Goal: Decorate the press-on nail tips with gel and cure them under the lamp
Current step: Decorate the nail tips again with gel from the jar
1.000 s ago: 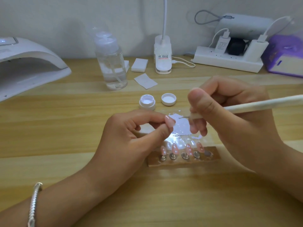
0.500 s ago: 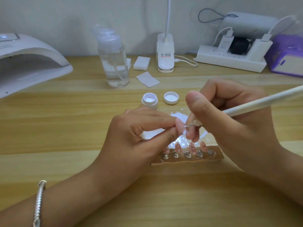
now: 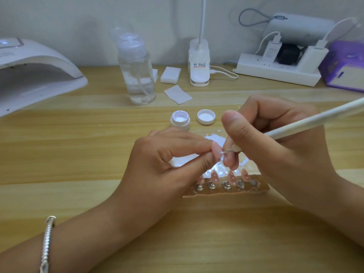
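My left hand (image 3: 169, 166) pinches a pink nail tip (image 3: 216, 152) between thumb and forefinger at mid-table. My right hand (image 3: 275, 146) grips a white dotting pen (image 3: 315, 120), whose thin metal point touches that nail tip. Below the hands a brown strip holder (image 3: 226, 189) carries several pink tips with white dots on metal studs. An open pot of white gel (image 3: 180, 120) and its lid (image 3: 206, 116) stand just behind. A clear sheet smeared with white gel (image 3: 214, 139) lies under the hands. The white curing lamp (image 3: 33, 75) sits at the far left.
A clear pump bottle (image 3: 136, 75) stands behind the pot, with white wipes (image 3: 177, 94) and a pad stack (image 3: 170, 74) beside it. A desk lamp base (image 3: 199, 64), a power strip with chargers (image 3: 275, 69) and a purple box (image 3: 344, 66) line the back wall.
Both hands have drawn together. The pen's point has moved left from above the gel sheet onto the nail tip in my left hand. The view has shifted slightly.
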### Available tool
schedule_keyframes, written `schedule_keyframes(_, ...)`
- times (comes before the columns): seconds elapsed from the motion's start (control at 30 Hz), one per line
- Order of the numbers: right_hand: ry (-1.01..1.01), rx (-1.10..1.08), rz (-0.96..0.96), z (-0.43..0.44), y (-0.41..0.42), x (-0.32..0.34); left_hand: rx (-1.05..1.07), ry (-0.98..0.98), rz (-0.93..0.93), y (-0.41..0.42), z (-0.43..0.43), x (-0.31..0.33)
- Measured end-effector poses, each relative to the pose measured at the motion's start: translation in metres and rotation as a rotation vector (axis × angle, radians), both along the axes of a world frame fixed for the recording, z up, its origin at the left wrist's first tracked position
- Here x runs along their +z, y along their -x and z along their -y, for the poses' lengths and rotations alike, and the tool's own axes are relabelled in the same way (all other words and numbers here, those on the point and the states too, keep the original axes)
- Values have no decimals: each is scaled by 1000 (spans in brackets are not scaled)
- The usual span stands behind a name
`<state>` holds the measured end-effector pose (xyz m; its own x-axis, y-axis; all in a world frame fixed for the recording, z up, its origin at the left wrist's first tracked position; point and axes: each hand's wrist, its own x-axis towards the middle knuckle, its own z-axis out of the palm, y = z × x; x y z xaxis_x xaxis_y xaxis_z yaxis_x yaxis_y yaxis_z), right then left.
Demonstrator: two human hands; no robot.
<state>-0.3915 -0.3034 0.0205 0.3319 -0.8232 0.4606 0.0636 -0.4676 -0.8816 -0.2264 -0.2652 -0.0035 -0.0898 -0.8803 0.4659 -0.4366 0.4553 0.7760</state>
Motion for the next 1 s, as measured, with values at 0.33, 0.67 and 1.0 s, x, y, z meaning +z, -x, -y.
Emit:
schedule_keyframes(0.33, 14, 22, 1, 0, -1, 0, -1, 22, -5, 0, 0, 0)
schedule_keyframes(0.67, -7, 25, 1, 0, 0, 0, -1, 27, 1, 0, 0, -2)
schedule_keyframes(1.0, 2, 43, 13, -1, 0, 0, 1, 40, -10, 0, 0, -2)
